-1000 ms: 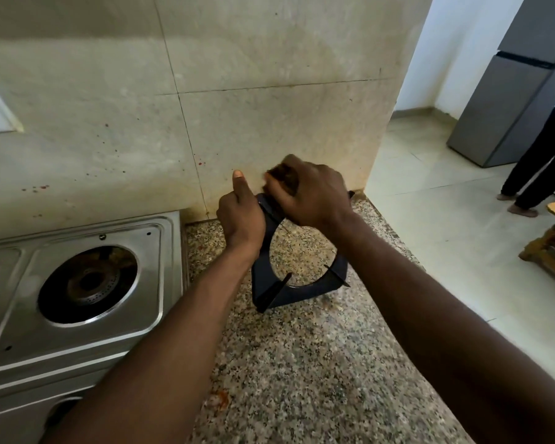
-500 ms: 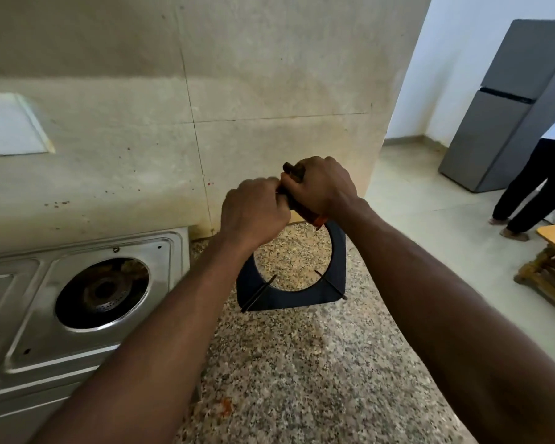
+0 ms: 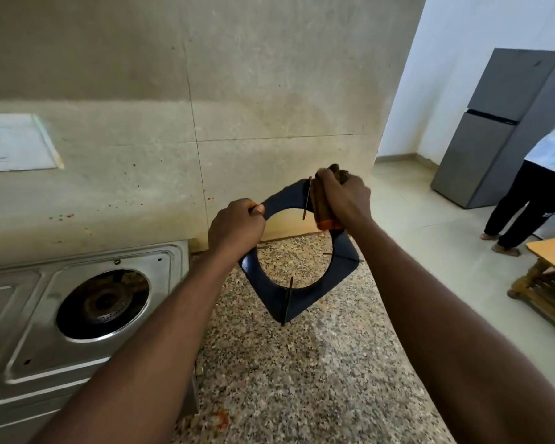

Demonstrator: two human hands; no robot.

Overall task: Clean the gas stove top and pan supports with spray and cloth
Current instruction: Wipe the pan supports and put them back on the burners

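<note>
Right, status: pan support was off the stove, held up on edge over the counter, just right of the stove and in front of the wall. Its lowest corner was at or just above the granite; I couldn't tell if it touched. Left hand was clamped round the frame's left corner, fingers curled tight. Right hand was closed on the cloth, which was folded over the frame's upper right side, beside a prong. No spray bottle in view.

Risks, as I judged them:
- Only the left hand really carried the frame. A hard rub from the right could twist it out of that grip, and it would drop onto the granite or bang the stove edge.
- Thin prongs sat close to cloth and knuckles. A fast stroke could snag the cloth or scrape a finger.
- Any wet film on the enamel would make a slip likelier.

Burner sat uncovered and looked grimy, so I'd say the stove top wasn't done yet.
</note>
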